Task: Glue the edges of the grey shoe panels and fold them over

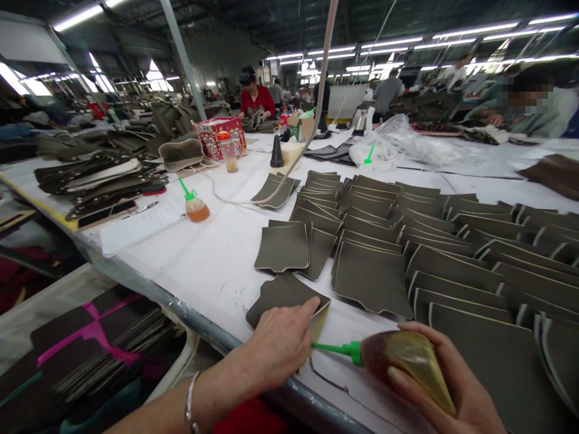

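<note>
My right hand [446, 386] is wrapped round a squeeze bottle [407, 361] of amber liquid, tilted on its side. Its thin green nozzle points left, with the tip close to the edge of a dark grey-green leather-like panel [283, 295]. On that panel lies my left hand [287, 334], index finger stretched over the top and the other fingers curled at the near edge, partly hidden. A pale yellowish underside shows along this edge, beside the nozzle tip. Just beyond, a small stack of similar panels [283, 247] rests on the white table [217, 265].
Overlapping rows of panels [461, 271] cover the table's right side. Another green-tipped bottle [198, 209] stands at the left, near paper sheets [136, 232] and piled dark pieces [99, 178]. A hose [322, 78] hangs down across the table. Co-workers sit and stand further back.
</note>
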The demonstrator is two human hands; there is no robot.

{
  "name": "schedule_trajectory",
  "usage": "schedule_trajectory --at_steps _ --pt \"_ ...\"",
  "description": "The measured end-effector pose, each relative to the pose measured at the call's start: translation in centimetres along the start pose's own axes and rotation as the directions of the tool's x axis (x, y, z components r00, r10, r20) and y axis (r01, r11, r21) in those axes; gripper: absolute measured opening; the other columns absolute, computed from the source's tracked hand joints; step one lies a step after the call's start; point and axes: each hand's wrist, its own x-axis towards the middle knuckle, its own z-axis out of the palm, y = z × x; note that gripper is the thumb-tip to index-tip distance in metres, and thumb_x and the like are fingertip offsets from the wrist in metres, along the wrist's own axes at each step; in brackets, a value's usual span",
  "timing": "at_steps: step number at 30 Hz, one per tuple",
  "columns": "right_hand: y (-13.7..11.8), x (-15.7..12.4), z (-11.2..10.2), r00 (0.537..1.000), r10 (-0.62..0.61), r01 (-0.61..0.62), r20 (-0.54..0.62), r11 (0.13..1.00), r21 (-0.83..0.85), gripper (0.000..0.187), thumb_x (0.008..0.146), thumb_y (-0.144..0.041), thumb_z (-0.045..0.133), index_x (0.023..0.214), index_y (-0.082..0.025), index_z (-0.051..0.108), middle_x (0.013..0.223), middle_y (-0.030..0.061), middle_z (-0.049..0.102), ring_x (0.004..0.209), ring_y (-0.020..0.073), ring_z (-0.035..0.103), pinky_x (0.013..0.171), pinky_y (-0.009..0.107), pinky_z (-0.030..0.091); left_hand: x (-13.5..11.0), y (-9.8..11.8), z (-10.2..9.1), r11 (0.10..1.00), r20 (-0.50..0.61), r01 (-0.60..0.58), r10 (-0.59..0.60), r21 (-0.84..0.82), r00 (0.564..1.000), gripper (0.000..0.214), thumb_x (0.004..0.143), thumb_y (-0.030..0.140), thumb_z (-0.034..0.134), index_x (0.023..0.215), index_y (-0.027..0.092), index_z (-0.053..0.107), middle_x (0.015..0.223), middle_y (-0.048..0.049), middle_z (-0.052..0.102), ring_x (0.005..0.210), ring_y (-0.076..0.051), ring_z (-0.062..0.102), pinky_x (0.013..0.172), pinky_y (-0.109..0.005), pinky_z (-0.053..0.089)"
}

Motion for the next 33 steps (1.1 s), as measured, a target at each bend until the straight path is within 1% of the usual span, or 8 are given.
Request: schedule_trajectory --at_steps 4,7,12,14,18,22,28,33 --pt "0.3 1.8 -0.4 0.993 -0.076 0.07 -0.085 0.995 -0.069 0.054 0.075 -0.058 0.069 0.117 -0.027 0.054 0.104 0.0031 0.066 0.086 0.0253 0.067 0.071 0.029 0.055 0.2 0.1 -0.3 1.0 0.024 0.0 0.0 0.025 1.0 0.056 0.089 0.017 0.035 0.144 0.022 0.041 0.107 -0.0112 0.074 0.096 -0.034 0.071 0.084 -0.05 0.056" --pt "0.0 2.6 -0.5 0.981 -0.09 0.074 -0.17 0.992 -0.099 0.056 0.074 -0.061 0.069 0.116 -0.027 0.055 0.104 0.0038 0.064 0.085 0.0262 0.066 0.07 0.032 0.055 0.4 0.3 -0.7 0.999 0.044 0.002 -0.004 0.04 0.999 0.056 0.088 0.016 0.034 0.143 0.023 0.042 0.102 -0.0109 0.075 0.091 -0.034 0.072 0.079 -0.05 0.057" --pt "-1.2 1.8 -0.2 0.975 -0.059 0.034 -0.215 0.992 -0.118 0.056 0.072 -0.064 0.068 0.114 -0.03 0.054 0.104 0.002 0.062 0.084 0.0257 0.063 0.073 0.034 0.052 0.4 0.5 -0.8 1.0 0.055 -0.001 -0.001 0.03 0.998 0.055 0.089 0.017 0.033 0.143 0.021 0.044 0.106 -0.0128 0.074 0.094 -0.036 0.071 0.08 -0.052 0.056" --pt "-1.5 1.3 0.0 0.979 -0.016 -0.003 -0.202 0.996 -0.093 0.054 0.073 -0.066 0.066 0.113 -0.03 0.055 0.103 0.0007 0.062 0.085 0.0248 0.063 0.076 0.034 0.051 0.4 0.5 -0.7 1.0 0.048 -0.002 0.002 0.02 0.999 0.055 0.089 0.018 0.033 0.142 0.019 0.044 0.11 -0.0134 0.073 0.095 -0.036 0.071 0.082 -0.053 0.055" --pt "-0.7 1.3 -0.3 0.994 0.046 -0.048 -0.096 0.999 -0.018 0.056 0.073 -0.067 0.065 0.114 -0.03 0.054 0.1 0.0004 0.066 0.085 0.0249 0.066 0.075 0.032 0.052 0.4 0.3 -0.6 1.0 0.05 0.003 -0.004 0.019 0.999 0.056 0.088 0.018 0.035 0.143 0.019 0.043 0.112 -0.0128 0.072 0.096 -0.034 0.071 0.084 -0.05 0.056" --pt "0.3 2.4 -0.9 0.99 -0.014 0.007 -0.143 0.999 -0.049 0.059 0.072 -0.064 0.069 0.116 -0.029 0.054 0.107 0.0024 0.065 0.089 0.0269 0.067 0.074 0.032 0.055 0.4 0.3 -0.6 0.999 0.047 0.012 -0.014 0.038 0.999 0.055 0.088 0.017 0.034 0.143 0.021 0.044 0.105 -0.0114 0.075 0.093 -0.033 0.072 0.082 -0.049 0.056" --pt "-0.3 2.1 -0.7 0.978 -0.057 0.029 -0.198 0.989 -0.142 0.06 0.07 -0.066 0.068 0.115 -0.028 0.055 0.105 0.0037 0.065 0.085 0.0281 0.067 0.072 0.035 0.056 0.3 0.4 -0.6 1.0 0.017 -0.002 0.002 0.031 1.0 0.054 0.087 0.018 0.034 0.14 0.019 0.047 0.104 -0.0137 0.074 0.092 -0.037 0.071 0.079 -0.055 0.056" --pt "0.2 1.9 -1.0 0.994 0.006 -0.014 -0.109 0.997 -0.071 0.06 0.072 -0.067 0.067 0.115 -0.028 0.055 0.101 0.0034 0.069 0.085 0.0276 0.07 0.07 0.032 0.057 0.3 0.2 -0.5 1.0 0.008 -0.007 0.006 0.028 1.0 0.054 0.088 0.018 0.035 0.141 0.02 0.046 0.105 -0.0133 0.074 0.093 -0.037 0.071 0.08 -0.054 0.056"
